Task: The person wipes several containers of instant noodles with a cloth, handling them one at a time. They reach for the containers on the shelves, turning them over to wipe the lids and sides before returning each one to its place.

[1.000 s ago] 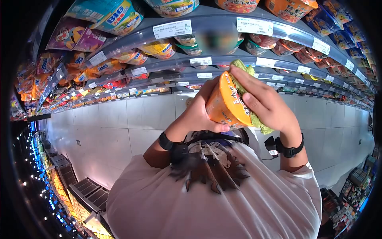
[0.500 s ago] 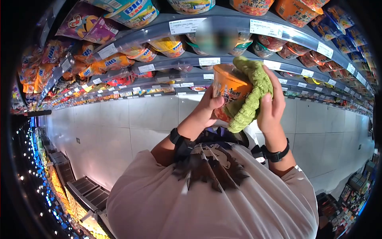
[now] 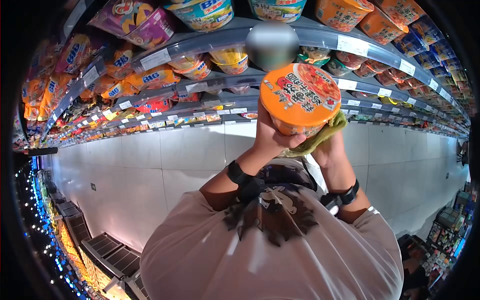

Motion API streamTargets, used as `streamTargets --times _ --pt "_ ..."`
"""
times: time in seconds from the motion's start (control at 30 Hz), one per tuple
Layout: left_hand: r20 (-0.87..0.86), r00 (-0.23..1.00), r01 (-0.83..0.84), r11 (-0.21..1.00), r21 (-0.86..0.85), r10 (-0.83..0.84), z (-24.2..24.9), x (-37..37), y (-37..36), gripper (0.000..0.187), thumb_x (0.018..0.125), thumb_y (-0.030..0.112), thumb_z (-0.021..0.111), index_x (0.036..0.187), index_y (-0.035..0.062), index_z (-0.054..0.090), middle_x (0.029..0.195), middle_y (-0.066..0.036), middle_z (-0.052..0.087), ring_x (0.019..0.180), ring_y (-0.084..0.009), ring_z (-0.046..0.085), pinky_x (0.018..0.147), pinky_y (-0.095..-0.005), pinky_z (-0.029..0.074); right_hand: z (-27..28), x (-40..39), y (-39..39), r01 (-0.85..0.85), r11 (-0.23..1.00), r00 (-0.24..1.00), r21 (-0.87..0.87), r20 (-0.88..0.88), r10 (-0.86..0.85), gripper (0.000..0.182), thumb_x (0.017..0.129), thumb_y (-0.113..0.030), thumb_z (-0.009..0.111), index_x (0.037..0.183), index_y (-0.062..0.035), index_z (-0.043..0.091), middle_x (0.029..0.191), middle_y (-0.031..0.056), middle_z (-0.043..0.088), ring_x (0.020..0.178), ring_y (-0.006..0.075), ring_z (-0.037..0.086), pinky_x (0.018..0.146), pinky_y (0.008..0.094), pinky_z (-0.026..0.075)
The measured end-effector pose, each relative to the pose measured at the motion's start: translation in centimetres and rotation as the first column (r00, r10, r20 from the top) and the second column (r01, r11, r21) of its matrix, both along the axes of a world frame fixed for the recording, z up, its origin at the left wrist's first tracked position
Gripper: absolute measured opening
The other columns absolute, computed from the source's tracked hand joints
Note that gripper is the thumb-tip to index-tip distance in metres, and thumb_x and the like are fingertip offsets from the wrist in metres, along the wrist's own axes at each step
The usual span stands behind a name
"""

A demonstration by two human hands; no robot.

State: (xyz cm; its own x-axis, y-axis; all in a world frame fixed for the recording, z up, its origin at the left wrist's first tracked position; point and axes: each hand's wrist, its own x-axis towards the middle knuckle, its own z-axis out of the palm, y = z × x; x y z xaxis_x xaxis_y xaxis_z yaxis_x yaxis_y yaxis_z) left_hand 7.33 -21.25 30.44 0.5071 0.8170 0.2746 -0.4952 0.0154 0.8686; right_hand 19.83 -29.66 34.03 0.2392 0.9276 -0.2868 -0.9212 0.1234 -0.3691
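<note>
An orange instant noodle bowl [image 3: 300, 97] is held up in front of me, its printed lid tilted toward the camera. My left hand [image 3: 272, 135] grips it from the left and below, thumb along its side. At the bowl's lower right, a green cloth [image 3: 327, 135] is pressed against it. My right hand [image 3: 330, 147] holds that cloth from behind and below; its fingers are mostly hidden by the bowl and the cloth.
Curved shelves [image 3: 195, 42] with price tags [image 3: 155, 59] carry noodle bowls and packets across the front. Orange bowls [image 3: 342, 12] stand on the top shelf at right, blue bowls [image 3: 202, 14] left of them. Pale floor tiles [image 3: 195, 145] lie below; dark crates [image 3: 112, 255] stand at lower left.
The bowl has turned so its lid now faces the camera. The green cloth has gone from the bowl's upper right side to its lower right, with my right hand lower behind it.
</note>
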Motion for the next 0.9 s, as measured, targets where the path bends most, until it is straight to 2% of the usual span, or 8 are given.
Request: streamTargets --times 0.17,0.23,0.27,0.33,0.63,0.7,0.73,0.9 --pt "0.041 0.997 -0.073 0.995 0.062 0.07 -3.5 -2.1 0.0 0.083 0.067 0.041 0.089 0.131 0.0035 0.053 0.127 -0.011 0.061 0.119 -0.0228 0.059 0.103 -0.0388 0.047 -0.4 -2.7 -1.1 -0.153 0.987 0.95 0.043 -0.268 0.159 0.043 0.103 -0.032 0.049 0.134 -0.0021 0.053 0.123 0.014 0.063 0.106 0.0284 0.063 0.086 0.0451 0.058" --pt "-0.122 0.933 -0.185 0.744 0.642 0.337 -5.6 -2.9 -0.1 0.079 0.072 0.046 0.084 0.131 0.0037 0.054 0.126 -0.01 0.063 0.116 -0.0232 0.061 0.102 -0.0404 0.047 -1.8 -4.8 -1.8 -0.154 0.979 0.943 0.136 -0.275 0.187 0.04 0.103 -0.029 0.052 0.133 -0.003 0.052 0.116 0.0117 0.063 0.096 0.0235 0.065 0.077 0.0385 0.059" --pt "-0.137 0.951 -0.183 0.865 0.467 0.276 -6.6 -2.7 -0.3 0.079 0.075 0.051 0.08 0.131 0.0021 0.054 0.124 -0.011 0.063 0.113 -0.0236 0.062 0.101 -0.04 0.048 -3.1 -5.9 -2.4 -0.155 0.98 0.944 0.125 -0.275 0.184 0.04 0.103 -0.029 0.052 0.133 -0.003 0.052 0.116 0.0117 0.063 0.096 0.0235 0.065 0.077 0.0385 0.059" --pt "-0.114 0.993 -0.011 0.996 0.091 0.021 -3.2 -3.1 -0.3 0.095 0.067 0.04 0.09 0.139 0.0017 0.041 0.127 -0.01 0.058 0.115 -0.0219 0.059 0.101 -0.0373 0.047 -5.0 -7.4 -3.2 -0.058 0.948 0.911 -0.312 0.372 0.178 0.035 0.104 -0.024 0.051 0.132 -0.0046 0.052 0.117 0.0107 0.063 0.093 0.0185 0.066 0.07 0.0319 0.059" --pt "-0.181 0.978 0.13 0.984 0.125 -0.107 -3.1 -5.5 1.3 0.123 0.056 0.031 0.097 0.149 0.0017 0.022 0.131 -0.01 0.052 0.12 -0.0207 0.055 0.106 -0.0366 0.042 -0.6 -5.1 -1.6 -0.137 0.986 0.982 0.093 -0.121 0.147 0.034 0.103 -0.024 0.047 0.13 -0.004 0.052 0.115 0.0123 0.062 0.087 0.02 0.058 0.074 0.0359 0.053" --pt "-0.338 0.94 0.156 0.819 0.553 0.049 -4.6 -5.2 2.5 0.12 0.057 0.032 0.096 0.147 0.0019 0.023 0.129 -0.009 0.054 0.118 -0.0187 0.055 0.105 -0.0359 0.043 1.8 -4.5 -0.6 -0.194 0.973 0.942 0.122 -0.253 0.22 0.038 0.104 -0.033 0.042 0.127 -0.0041 0.054 0.114 0.0136 0.06 0.083 0.0241 0.053 0.073 0.041 0.048" --pt "-0.227 0.968 0.157 0.959 0.234 -0.103 -3.1 -4.8 2.0 0.115 0.06 0.033 0.095 0.146 0.0031 0.026 0.131 -0.009 0.053 0.12 -0.0186 0.054 0.105 -0.036 0.043 4.3 -5.4 0.2 -0.249 0.953 0.914 0.173 -0.285 0.29 0.029 0.104 -0.028 0.044 0.116 -0.0043 0.056 0.101 0.0076 0.056 0.082 0.0187 0.047 0.074 0.0325 0.047" --pt "-0.046 0.985 0.169 0.985 0.035 -0.168 -2.1 -1.9 1.5 0.109 0.062 0.032 0.094 0.146 0.0036 0.029 0.135 -0.009 0.051 0.126 -0.0198 0.051 0.106 -0.0372 0.042 -3.5 -2.4 -2.8 -0.279 0.955 0.96 0.1 -0.003 0.28 0.029 0.104 -0.028 0.047 0.12 -0.0058 0.056 0.104 0.0072 0.06 0.091 0.0159 0.058 0.077 0.0319 0.052"
